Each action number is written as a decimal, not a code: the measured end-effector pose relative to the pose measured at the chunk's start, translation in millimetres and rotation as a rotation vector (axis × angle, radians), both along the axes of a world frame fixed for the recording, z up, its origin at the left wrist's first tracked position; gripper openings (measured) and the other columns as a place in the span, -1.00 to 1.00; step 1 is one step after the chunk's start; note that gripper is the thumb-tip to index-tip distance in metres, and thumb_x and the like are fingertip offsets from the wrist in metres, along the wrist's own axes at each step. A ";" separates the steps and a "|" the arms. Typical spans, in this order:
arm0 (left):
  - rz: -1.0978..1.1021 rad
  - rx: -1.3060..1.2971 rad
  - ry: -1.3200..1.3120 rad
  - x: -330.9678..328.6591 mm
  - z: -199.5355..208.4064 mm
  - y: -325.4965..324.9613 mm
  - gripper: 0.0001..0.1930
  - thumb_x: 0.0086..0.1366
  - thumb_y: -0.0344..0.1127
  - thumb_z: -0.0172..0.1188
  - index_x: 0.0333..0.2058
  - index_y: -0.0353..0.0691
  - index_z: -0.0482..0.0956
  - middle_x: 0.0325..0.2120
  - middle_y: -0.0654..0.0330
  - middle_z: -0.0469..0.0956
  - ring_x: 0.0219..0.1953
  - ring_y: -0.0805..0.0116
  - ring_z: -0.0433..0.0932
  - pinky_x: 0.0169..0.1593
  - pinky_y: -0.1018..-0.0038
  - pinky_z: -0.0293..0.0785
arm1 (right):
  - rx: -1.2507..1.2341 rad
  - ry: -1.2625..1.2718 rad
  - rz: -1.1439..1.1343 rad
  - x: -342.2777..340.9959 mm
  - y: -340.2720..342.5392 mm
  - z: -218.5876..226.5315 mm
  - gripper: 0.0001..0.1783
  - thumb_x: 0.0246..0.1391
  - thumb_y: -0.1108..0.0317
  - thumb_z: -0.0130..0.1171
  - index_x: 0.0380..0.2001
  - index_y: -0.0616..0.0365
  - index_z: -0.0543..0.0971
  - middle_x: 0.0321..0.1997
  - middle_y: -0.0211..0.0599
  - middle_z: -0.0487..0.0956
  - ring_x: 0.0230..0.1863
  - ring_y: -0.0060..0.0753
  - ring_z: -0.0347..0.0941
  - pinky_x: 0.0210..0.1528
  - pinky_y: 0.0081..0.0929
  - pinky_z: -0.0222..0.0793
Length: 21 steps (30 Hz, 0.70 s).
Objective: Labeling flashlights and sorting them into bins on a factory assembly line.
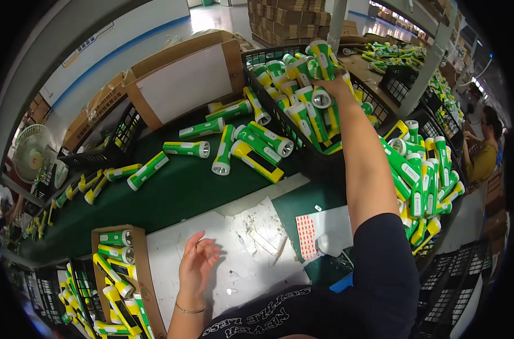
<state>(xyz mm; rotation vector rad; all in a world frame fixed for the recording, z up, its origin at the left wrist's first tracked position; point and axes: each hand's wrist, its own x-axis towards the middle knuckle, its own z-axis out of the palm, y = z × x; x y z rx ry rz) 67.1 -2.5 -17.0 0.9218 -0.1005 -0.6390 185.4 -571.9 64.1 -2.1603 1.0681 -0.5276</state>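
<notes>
My right arm stretches forward to a black plastic crate (pixel 295 131) heaped with green and yellow flashlights. There my right hand (pixel 337 86) is closed around a green and yellow flashlight (pixel 323 61), which stands up above the pile. Part of the grip is hidden behind the hand. Another flashlight, its round lens (pixel 321 98) facing me, lies just under the hand. My left hand (pixel 197 261) hovers over the white work surface (pixel 172 282), fingers loosely bent and apart, holding nothing.
Loose flashlights (pixel 222 150) lie along the dark green belt (pixel 183 195). A cardboard box (pixel 145 271) of flashlights stands at left, another heap (pixel 421 181) at right. A sheet of red stickers (pixel 305 237) lies near me. A grey post (pixel 429 70) rises beyond; a person (pixel 483 147) sits far right.
</notes>
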 end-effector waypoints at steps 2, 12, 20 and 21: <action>0.009 0.036 -0.004 6.1 -1.5 -2.6 -0.61 0.30 -0.12 -0.08 0.04 -0.16 0.32 -0.17 0.18 0.48 -0.16 0.27 0.47 -0.10 0.39 0.43 | 0.040 -0.153 0.038 21.8 -37.6 -14.6 0.35 -0.51 -0.09 0.49 0.28 0.25 -0.07 0.15 -0.02 0.36 0.14 -0.20 0.31 0.12 -0.36 0.25; 0.024 0.244 0.009 13.8 3.3 -10.8 -0.59 0.25 -0.08 -0.01 0.01 -0.15 0.32 -0.17 0.22 0.46 -0.17 0.33 0.46 -0.11 0.44 0.43 | -0.227 0.109 0.154 46.3 -54.6 15.4 0.17 -0.37 -0.44 0.16 0.27 0.00 0.11 0.28 -0.11 0.21 0.28 -0.18 0.15 0.28 -0.35 0.04; -0.052 0.221 -0.056 10.8 9.3 -17.7 -0.58 0.25 -0.11 0.00 0.02 -0.19 0.30 -0.18 0.22 0.44 -0.19 0.34 0.45 -0.11 0.46 0.37 | -0.561 0.468 0.363 -28.8 29.6 87.1 -0.36 -0.34 -0.24 0.25 -0.40 0.15 0.64 -0.18 -0.10 0.59 -0.15 -0.18 0.52 -0.11 -0.28 0.42; -0.069 0.207 -0.068 9.3 9.5 -19.4 -0.58 0.24 -0.12 0.00 0.02 -0.20 0.30 -0.18 0.21 0.44 -0.19 0.34 0.45 -0.11 0.45 0.37 | -0.421 0.593 0.460 -41.1 30.9 76.4 -0.28 -0.38 -0.24 0.27 -0.30 0.20 0.60 -0.13 -0.06 0.56 -0.11 -0.17 0.50 -0.07 -0.30 0.40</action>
